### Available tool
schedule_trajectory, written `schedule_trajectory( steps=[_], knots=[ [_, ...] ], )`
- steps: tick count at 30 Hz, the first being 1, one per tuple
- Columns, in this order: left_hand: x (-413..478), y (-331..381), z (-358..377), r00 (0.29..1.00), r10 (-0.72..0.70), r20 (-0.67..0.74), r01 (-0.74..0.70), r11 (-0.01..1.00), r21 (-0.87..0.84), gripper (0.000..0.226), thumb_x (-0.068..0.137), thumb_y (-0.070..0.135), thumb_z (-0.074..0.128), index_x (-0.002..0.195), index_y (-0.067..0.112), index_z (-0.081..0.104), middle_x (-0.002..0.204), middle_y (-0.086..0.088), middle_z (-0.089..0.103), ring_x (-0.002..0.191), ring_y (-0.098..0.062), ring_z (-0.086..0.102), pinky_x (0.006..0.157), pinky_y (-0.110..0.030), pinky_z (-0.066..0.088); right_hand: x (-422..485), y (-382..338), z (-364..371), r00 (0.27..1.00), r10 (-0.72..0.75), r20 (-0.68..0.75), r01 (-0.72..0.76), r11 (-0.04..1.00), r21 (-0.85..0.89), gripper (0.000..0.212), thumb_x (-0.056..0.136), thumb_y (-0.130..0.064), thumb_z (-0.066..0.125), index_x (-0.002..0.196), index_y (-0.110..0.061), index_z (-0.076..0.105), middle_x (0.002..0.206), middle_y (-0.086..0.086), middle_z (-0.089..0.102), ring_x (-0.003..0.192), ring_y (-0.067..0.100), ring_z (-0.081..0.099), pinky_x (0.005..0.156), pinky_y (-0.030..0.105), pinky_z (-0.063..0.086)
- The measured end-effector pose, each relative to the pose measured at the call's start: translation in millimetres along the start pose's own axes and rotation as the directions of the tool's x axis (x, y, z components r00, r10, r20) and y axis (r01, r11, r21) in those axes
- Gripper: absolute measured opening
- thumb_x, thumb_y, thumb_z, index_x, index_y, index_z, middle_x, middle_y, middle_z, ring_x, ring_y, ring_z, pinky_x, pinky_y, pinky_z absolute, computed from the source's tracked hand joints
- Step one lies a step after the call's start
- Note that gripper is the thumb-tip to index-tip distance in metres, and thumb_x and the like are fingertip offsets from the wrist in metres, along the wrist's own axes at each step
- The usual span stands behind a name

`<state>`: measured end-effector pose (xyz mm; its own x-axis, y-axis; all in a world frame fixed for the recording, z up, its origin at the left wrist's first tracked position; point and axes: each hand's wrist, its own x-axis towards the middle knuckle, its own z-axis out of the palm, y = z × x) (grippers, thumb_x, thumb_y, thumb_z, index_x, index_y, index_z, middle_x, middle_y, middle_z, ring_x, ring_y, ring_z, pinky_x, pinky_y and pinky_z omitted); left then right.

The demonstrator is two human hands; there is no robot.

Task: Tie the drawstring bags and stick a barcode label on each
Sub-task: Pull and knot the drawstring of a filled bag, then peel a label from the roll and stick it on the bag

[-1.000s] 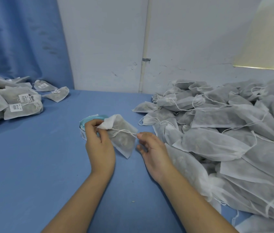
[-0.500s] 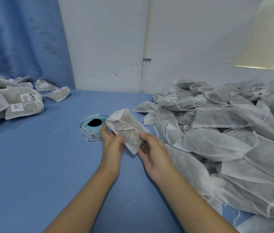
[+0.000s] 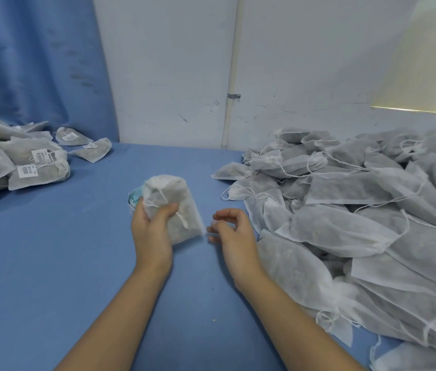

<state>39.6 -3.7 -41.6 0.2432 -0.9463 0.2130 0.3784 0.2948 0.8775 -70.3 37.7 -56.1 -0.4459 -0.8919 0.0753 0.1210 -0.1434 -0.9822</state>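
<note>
We now grip the drawstring bag (image 3: 168, 194) at frame centre with the left hand (image 3: 152, 231) alone, fingers curled round it; the right hand (image 3: 234, 231) has released, loosely curled and empty, so labelling likely follows.

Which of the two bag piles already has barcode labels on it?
The smaller left pile: white barcode labels show on several of its bags. The large right pile shows bare bags with loose drawstrings, no labels.
</note>
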Motion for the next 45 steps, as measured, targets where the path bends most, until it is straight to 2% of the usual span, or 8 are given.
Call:
schedule_trajectory(
  steps=[4,9,19,25,29,34,39,45],
  knots=[
    [15.1,2.8,-17.2,0.98,-0.041,-0.195,0.029,0.998,-0.059,0.03,0.075,-0.011,0.049,0.068,0.018,0.054,0.049,0.02,0.056,0.047,0.003,0.051,0.05,-0.015,0.042,1.6,3.1,3.0,0.978,-0.176,0.111,0.206,0.904,-0.376,0.03,0.085,0.0,0.052,0.099,-0.026,0.053,0.111,-0.009,0.051,0.084,-0.005,0.052,0.069,0.006,0.039],
    [19.1,-0.8,-22.1,0.959,-0.167,-0.231,0.142,0.982,-0.122,0.026,0.072,-0.009,0.044,0.061,0.014,0.045,0.062,0.004,0.045,0.055,-0.012,0.044,0.05,-0.022,0.036,5.9,8.7,10.3,0.938,-0.203,0.28,0.329,0.775,-0.54,0.045,0.085,-0.003,0.052,0.125,-0.022,0.048,0.126,-0.011,0.044,0.119,0.01,0.045,0.098,0.024,0.039],
    [18.4,-2.0,-20.4,0.943,-0.217,-0.252,0.199,0.975,-0.094,0.027,0.07,-0.009,0.042,0.058,0.014,0.034,0.064,0.0,0.035,0.057,-0.017,0.035,0.051,-0.025,0.028,20.7,3.2,37.1,0.889,-0.124,0.442,0.32,0.858,-0.403,0.068,0.08,0.011,0.042,0.128,-0.036,0.043,0.138,-0.018,0.042,0.131,0.009,0.032,0.108,0.025,0.028],
    [20.4,-3.1,-20.6,0.945,-0.23,-0.232,0.213,0.972,-0.096,0.026,0.071,-0.01,0.042,0.06,0.013,0.036,0.066,-0.001,0.037,0.059,-0.018,0.036,0.052,-0.025,0.029,26.8,-1.1,33.2,0.874,-0.276,0.4,0.481,0.38,-0.79,0.024,0.095,-0.015,0.049,0.119,-0.017,0.055,0.156,0.0,0.023,0.135,0.022,0.029,0.101,0.033,0.033],
    [20.3,-4.1,-20.7,0.947,-0.219,-0.235,0.202,0.975,-0.093,0.028,0.072,-0.01,0.042,0.058,0.014,0.037,0.059,0.003,0.04,0.053,-0.014,0.038,0.048,-0.021,0.03,29.7,0.2,23.8,0.85,-0.38,0.364,0.477,0.264,-0.838,0.016,0.098,-0.017,0.046,0.108,-0.01,0.057,0.151,0.003,0.03,0.131,0.025,0.031,0.097,0.033,0.034],
    [15.3,-4.0,-18.9,0.992,-0.118,-0.048,0.121,0.991,0.057,0.023,0.07,-0.007,0.044,0.059,0.014,0.046,0.054,0.006,0.045,0.045,-0.005,0.041,0.045,-0.018,0.032,32.4,-1.5,6.3,0.874,-0.441,0.205,0.366,0.318,-0.875,0.013,0.096,-0.012,0.05,0.105,-0.009,0.058,0.146,0.007,0.031,0.127,0.026,0.032,0.095,0.031,0.032],
    [5.0,-10.8,-11.8,0.932,-0.032,0.36,-0.08,0.953,0.293,0.049,0.077,-0.008,0.046,0.112,0.022,0.065,0.107,0.01,0.065,0.096,0.0,0.058,0.071,-0.006,0.043,28.8,-6.0,-10.1,0.88,-0.449,0.154,0.335,0.357,-0.872,0.009,0.095,-0.015,0.054,0.101,-0.012,0.061,0.143,0.006,0.032,0.123,0.027,0.033,0.092,0.029,0.029],
    [9.9,-9.8,-15.8,0.955,-0.026,0.296,-0.083,0.933,0.349,0.039,0.079,-0.01,0.047,0.084,0.024,0.065,0.087,0.016,0.063,0.075,0.009,0.057,0.07,-0.01,0.042,29.2,-6.0,-11.7,0.849,-0.527,0.033,0.301,0.431,-0.85,0.009,0.094,-0.01,0.055,0.099,-0.008,0.062,0.139,0.012,0.037,0.12,0.03,0.036,0.091,0.031,0.033]
  ],
)
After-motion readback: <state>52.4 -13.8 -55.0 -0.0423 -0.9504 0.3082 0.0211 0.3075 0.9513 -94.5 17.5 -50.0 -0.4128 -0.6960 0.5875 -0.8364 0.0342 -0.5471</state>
